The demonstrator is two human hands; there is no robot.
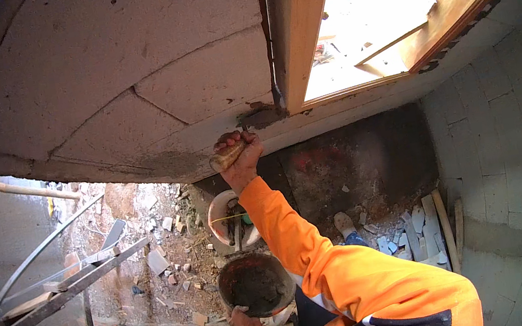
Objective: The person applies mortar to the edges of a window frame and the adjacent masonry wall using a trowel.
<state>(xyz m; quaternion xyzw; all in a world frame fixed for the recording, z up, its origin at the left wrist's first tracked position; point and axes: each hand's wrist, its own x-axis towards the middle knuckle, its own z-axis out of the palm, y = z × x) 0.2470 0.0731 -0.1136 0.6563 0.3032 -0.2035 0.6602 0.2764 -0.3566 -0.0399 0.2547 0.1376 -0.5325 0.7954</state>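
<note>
My right hand (241, 159) is raised to the block wall (189, 86), its fingers wrapped round the pale handle of what looks like a trowel (225, 160). Just beyond the knuckles the blade is hard to make out against a patch of wet mortar (264, 116), near the lower corner of the wooden frame (305, 28). Lower down, my left hand (244, 319) grips the rim of a round, dark tub (226, 288). Grey mortar (259, 286) lies inside this tub.
Behind the tub stands a white bucket (217, 211) with a tool in it. Rubble (161, 262) covers the ground at left, beside wooden poles and a plank (77, 288). Boards (430, 232) lean at the right, near another block wall (493, 135).
</note>
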